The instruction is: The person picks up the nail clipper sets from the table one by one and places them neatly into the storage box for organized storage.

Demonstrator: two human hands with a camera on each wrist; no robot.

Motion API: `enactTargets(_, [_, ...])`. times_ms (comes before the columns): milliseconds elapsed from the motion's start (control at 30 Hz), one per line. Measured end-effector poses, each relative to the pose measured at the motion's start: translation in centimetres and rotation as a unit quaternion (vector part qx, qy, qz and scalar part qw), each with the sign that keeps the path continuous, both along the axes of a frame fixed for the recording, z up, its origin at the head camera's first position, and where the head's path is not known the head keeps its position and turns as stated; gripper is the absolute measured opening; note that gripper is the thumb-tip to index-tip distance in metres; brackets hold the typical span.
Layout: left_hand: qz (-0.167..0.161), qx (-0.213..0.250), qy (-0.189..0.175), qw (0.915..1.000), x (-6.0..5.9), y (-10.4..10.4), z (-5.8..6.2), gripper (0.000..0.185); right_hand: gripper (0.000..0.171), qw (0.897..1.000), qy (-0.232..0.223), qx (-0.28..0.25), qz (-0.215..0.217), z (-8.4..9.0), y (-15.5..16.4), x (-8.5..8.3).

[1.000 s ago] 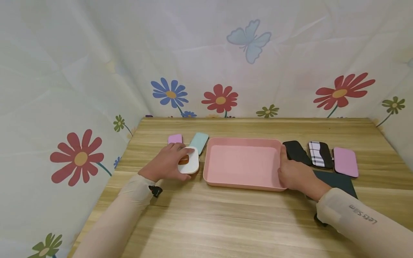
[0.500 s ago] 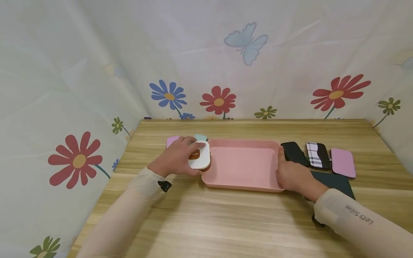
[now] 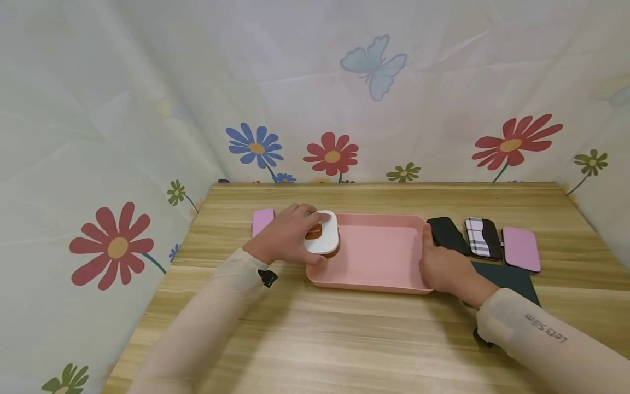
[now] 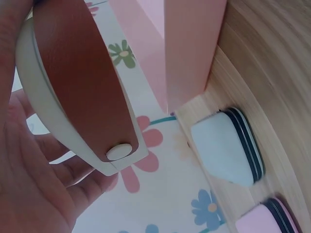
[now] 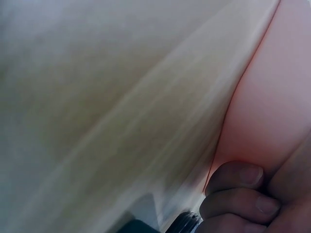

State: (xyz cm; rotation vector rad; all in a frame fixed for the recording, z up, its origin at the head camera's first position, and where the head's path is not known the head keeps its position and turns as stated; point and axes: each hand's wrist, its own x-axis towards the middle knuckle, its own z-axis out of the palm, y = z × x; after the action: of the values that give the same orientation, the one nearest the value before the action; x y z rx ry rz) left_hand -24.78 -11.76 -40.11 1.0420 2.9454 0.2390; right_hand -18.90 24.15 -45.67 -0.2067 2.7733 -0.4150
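Note:
My left hand (image 3: 292,235) holds a small white case (image 3: 328,241) with rounded corners over the left end of a pink tray (image 3: 374,287). In the left wrist view, a broad brown strap (image 4: 82,68) with a pale snap button runs around the case, and the thumb and fingers are at its sides. My right hand (image 3: 445,268) grips the tray's right end. Its index finger lies along the wall, and the right wrist view shows curled fingers (image 5: 235,199) against the pink side. The tray's inside shows bare pink.
Left of the tray are a pink zipped wallet (image 3: 263,221) and a light blue one (image 4: 221,148). On the right lie a black wallet (image 3: 447,234), a plaid-and-black one (image 3: 483,238), another pink one (image 3: 521,249) and a flat dark green piece (image 3: 512,278). A flowered cloth hangs behind.
My left hand has carried the white case to the right, from beside the light blue wallet to over the tray's left end. My right hand has stayed at the tray's right end.

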Motion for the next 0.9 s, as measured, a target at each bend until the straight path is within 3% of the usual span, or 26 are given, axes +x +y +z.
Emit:
enactTargets(133, [-0.004, -0.002, -0.009, 1.0000, -0.2, 0.9, 0.0, 0.090, 0.082, 1.000, 0.002, -0.005, 0.000, -0.1, -0.1, 0.1])
enactTargets(333, [-0.037, -0.018, 0.013, 0.9991, -0.8, 2.1, -0.6, 0.091, 0.081, 1.000, 0.012, 0.002, 0.001, 0.0, 0.0, 0.4])
enactTargets(700, [-0.047, -0.014, -0.002, 0.9988, -1.7, 3.7, -1.8, 0.096, 0.080, 1.000, 0.021, -0.003, 0.003, 0.3, -0.2, 0.3])
enactTargets(900, [-0.042, -0.024, -0.005, 0.9988, -2.4, 4.3, -2.9, 0.109, 0.080, 1.000, 0.017, -0.002, -0.004, 0.2, -0.2, 0.4])
